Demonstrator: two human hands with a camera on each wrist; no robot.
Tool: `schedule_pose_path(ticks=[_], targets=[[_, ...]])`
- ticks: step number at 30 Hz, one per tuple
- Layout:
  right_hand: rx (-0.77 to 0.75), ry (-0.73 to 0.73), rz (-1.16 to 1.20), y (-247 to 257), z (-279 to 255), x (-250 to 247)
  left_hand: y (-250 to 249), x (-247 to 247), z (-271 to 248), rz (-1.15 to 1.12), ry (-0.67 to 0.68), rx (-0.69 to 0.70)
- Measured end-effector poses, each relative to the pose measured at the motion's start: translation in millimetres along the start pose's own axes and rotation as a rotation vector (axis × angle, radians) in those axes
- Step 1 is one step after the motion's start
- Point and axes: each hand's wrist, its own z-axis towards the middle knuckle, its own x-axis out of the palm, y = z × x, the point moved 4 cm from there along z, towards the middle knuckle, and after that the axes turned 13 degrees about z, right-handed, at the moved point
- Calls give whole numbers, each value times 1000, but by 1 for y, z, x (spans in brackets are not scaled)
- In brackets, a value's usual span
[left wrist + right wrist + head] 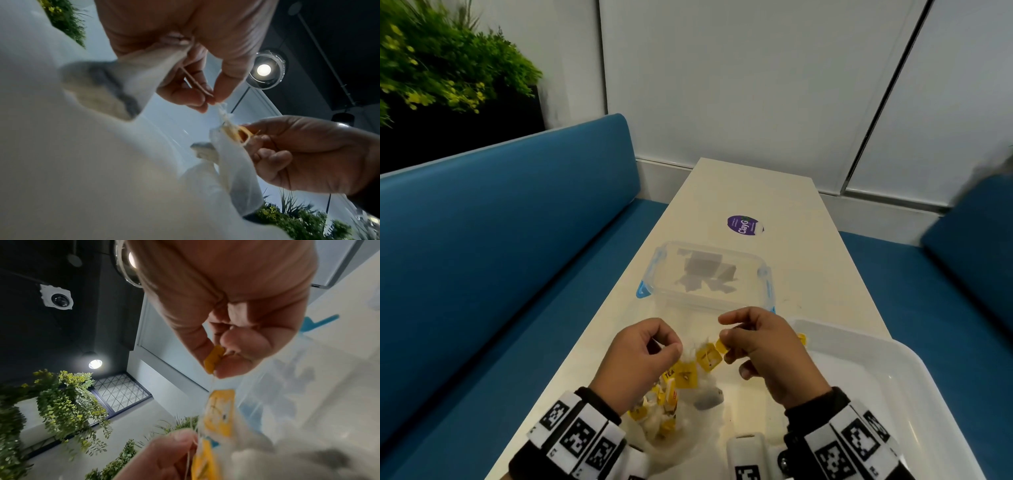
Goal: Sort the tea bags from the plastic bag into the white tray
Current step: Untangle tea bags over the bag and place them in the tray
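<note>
Item: tangle of tea bags (690, 368), yellow tags and white strings, held at lower centre of the head view between both hands.

Left hand (642, 359): clenched in a pinch on a knot of strings and a fold of the plastic bag (664, 421), which lay under it at bottom centre with most tea bags inside.

Right hand (763, 346): thumb and forefinger pinched on one yellow tag (213, 361); a string ran down from it to a second tag.

White tray (893, 363): lower right of the head view, beneath the right hand; one yellow tag showed at its far rim.

Clear container (709, 274): centre, just beyond the hands.

Risks, as judged: a hard pull could have snapped a string or torn a tag off; snarled strings could have dragged several bags out together; the thin paper could have split and spilled leaf.
</note>
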Motion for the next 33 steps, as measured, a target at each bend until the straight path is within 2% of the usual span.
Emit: schedule_pose_path(ticks=[6, 14, 21, 26, 33], targets=[[-62, 3, -87, 2, -1, -9, 6, 1, 3, -40, 4, -22], [-73, 105, -118, -2, -4, -3, -1, 6, 2, -221, 40, -81], [-102, 90, -129, -4, -2, -1, -9, 13, 1, -324, 78, -147], [-85, 134, -88, -5, -3, 5, -12, 15, 1, -329, 76, -164], [-74, 152, -56, -5, -1, 8, -4, 18, 2, -186, 111, -82]])
